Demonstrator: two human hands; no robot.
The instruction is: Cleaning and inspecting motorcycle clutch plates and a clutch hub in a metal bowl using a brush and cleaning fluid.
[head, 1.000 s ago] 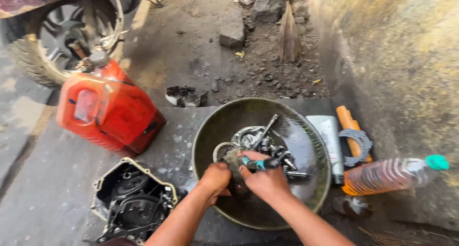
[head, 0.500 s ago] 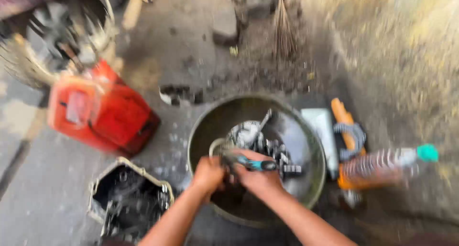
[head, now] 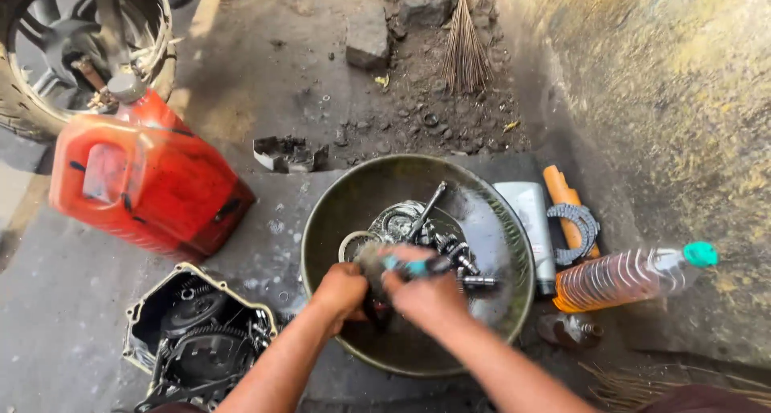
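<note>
Both bare forearms rise from the bottom edge of the frame and converge just below its centre. The left hand (head: 341,291) is curled shut, knuckles up, wrist bent slightly inward. The right hand (head: 426,288) sits just beside it, fingers (head: 405,262) closed in a grip, both hands blurred.
</note>
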